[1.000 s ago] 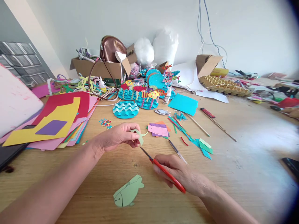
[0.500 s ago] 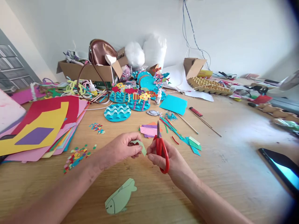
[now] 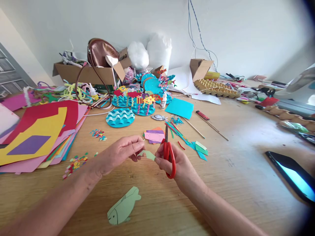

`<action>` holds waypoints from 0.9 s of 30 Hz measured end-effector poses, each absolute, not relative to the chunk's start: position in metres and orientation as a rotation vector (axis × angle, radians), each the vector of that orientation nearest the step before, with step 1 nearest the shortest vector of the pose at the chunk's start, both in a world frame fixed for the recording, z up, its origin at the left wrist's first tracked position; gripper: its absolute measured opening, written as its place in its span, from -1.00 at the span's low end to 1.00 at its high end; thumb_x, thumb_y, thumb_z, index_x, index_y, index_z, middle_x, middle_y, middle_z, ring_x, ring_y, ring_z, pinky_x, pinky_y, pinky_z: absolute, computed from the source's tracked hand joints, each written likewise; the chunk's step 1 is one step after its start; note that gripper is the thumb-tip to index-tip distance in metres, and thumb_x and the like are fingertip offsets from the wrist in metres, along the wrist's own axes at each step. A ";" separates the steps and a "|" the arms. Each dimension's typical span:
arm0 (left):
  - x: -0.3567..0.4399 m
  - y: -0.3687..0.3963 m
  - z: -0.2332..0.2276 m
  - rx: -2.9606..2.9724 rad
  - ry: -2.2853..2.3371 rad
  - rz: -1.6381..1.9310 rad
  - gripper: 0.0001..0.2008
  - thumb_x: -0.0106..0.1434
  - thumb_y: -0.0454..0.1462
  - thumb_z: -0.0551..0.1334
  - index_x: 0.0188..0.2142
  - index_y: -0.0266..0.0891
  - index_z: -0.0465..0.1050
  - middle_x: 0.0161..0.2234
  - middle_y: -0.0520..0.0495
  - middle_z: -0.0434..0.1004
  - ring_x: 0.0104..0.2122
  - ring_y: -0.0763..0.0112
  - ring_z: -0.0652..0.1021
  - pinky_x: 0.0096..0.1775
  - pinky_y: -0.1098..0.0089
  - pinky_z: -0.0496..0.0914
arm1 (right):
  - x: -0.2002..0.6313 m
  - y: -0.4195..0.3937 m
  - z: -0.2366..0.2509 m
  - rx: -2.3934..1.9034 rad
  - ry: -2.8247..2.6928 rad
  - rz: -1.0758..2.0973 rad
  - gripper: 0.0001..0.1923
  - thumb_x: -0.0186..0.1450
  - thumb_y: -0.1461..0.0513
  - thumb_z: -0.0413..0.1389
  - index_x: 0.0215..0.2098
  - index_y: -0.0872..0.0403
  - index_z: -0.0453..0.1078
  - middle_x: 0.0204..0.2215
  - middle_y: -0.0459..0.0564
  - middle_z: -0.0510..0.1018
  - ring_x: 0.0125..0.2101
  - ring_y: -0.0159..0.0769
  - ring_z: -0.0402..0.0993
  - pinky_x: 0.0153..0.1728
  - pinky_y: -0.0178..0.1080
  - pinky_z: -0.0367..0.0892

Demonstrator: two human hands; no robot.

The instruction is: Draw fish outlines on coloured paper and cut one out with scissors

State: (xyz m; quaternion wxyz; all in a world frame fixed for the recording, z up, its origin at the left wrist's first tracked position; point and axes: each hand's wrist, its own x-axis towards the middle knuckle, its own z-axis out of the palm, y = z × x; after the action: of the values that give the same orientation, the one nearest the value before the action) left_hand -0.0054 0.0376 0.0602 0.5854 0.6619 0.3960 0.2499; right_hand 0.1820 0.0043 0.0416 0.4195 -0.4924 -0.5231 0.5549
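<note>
The left hand (image 3: 123,152) is closed in a pinch on a small pale green paper scrap (image 3: 148,154), thumb and fingertips gripping its left end just above the wooden tabletop (image 3: 241,170). The right hand (image 3: 176,164) meets the scrap from the other side, its fingertips touching the right end, while its fingers are curled through the loops of the red-handled scissors (image 3: 168,154); the blades point up and away from the person and look closed, though they are too thin here to be sure. Directly below the two hands, nearer the person, a pale green paper fish cut-out with a drawn eye and mouth (image 3: 123,206) lies flat on the table, well apart from both hands. Just beyond the scissor tips sits a small stack of pink, purple and orange paper pieces (image 3: 154,135), with a scatter of teal and green paper strips (image 3: 194,144) to its right. Left of the left forearm lies a patch of multicoloured paper confetti (image 3: 75,163), and beyond that a big pile of coloured card sheets with a yellow one on top (image 3: 41,131). A dark phone with a lit screen (image 3: 292,175) lies at the right edge.
</note>
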 end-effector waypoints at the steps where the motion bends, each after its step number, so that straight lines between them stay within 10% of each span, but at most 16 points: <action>1: -0.005 0.038 0.060 1.559 0.938 0.586 -0.74 0.27 -0.09 0.05 -0.37 -0.22 0.32 -0.42 0.03 0.37 -0.39 0.42 0.40 -0.32 0.41 0.29 | 0.182 0.004 0.041 -1.238 -1.317 1.397 -0.78 0.04 0.17 0.15 -0.44 0.05 0.19 -0.52 -0.17 0.33 -0.58 -0.47 0.18 -0.59 -0.38 0.10; 27: 0.002 0.039 0.047 1.644 0.987 0.491 -0.90 0.18 -0.26 0.12 -0.41 -0.25 0.34 -0.53 0.10 0.31 -0.49 0.49 0.33 -0.43 0.47 0.20 | 0.182 0.009 0.036 -1.331 -1.351 1.242 -0.80 0.03 0.17 0.13 -0.44 0.04 0.20 -0.57 -0.17 0.32 -0.62 -0.44 0.15 -0.65 -0.37 0.05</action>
State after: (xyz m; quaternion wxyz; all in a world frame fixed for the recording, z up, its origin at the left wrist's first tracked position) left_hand 0.0023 0.0390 0.0468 0.5490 0.6943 0.4167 0.2072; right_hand 0.1824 0.0086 0.0356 0.4236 -0.5318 -0.5400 0.4962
